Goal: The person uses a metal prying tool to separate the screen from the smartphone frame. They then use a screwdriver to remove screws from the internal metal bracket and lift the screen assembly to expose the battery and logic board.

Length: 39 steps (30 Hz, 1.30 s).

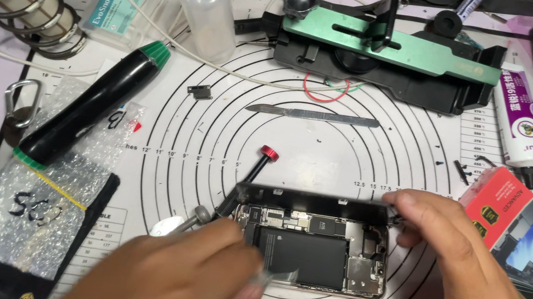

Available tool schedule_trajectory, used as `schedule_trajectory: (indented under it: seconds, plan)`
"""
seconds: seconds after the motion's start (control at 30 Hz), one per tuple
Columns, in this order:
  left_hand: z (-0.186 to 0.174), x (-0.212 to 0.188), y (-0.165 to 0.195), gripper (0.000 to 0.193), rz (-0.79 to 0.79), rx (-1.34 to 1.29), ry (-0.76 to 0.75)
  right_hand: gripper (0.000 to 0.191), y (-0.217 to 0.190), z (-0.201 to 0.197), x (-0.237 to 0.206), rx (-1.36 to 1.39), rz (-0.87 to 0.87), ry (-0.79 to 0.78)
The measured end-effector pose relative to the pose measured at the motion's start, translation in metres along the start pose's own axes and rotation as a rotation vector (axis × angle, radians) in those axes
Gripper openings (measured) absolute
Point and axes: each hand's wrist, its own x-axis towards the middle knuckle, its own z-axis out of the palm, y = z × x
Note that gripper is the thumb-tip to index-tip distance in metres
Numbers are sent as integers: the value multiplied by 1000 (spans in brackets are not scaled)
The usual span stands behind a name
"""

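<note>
Phone: opened, long axis left-right.
Left hand: pinches clear strip, tip blurred.
Right hand: spread, steadying phone's right end.

Opened smartphone: rectangular, dark metal frame, back cover off, lying flat and lengthwise near the front edge of the white repair mat with black concentric rings, just right of its middle. Interior exposed: a large black rectangular battery at centre, silver shielding plates and small circuit parts to the right and along the far side.

Thin clear plastic strip: translucent, small, at the phone's near left corner, touching the battery's lower edge; outline blurred.
</note>
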Motion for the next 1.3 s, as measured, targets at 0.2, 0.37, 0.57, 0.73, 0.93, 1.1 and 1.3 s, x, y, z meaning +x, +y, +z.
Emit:
schedule_trajectory:
  seconds: [0.2,0.37,0.57,0.73,0.93,1.1,1.3]
  plan:
    - [-35,-14,-22,17,-80,-213,-111,54,-1,4,3,43,14,95]
    - [-40,-18,-35,16,-28,-201,-166,46,4,1,1,104,-30,18]
    - [-43,-26,-49,18,26,-175,-169,62,6,2,-3,60,8,-99]
    - [-41,-33,-56,21,-22,-161,-270,64,5,2,-2,34,15,-111]
    - [-23,-33,-60,26,-350,-484,-593,56,6,-3,2,265,42,-85]
    - [6,-20,-42,30,-227,-218,-682,43,9,1,4,367,104,13]
    - [-25,-13,-27,22,-134,-77,-387,38,8,15,10,298,142,221]
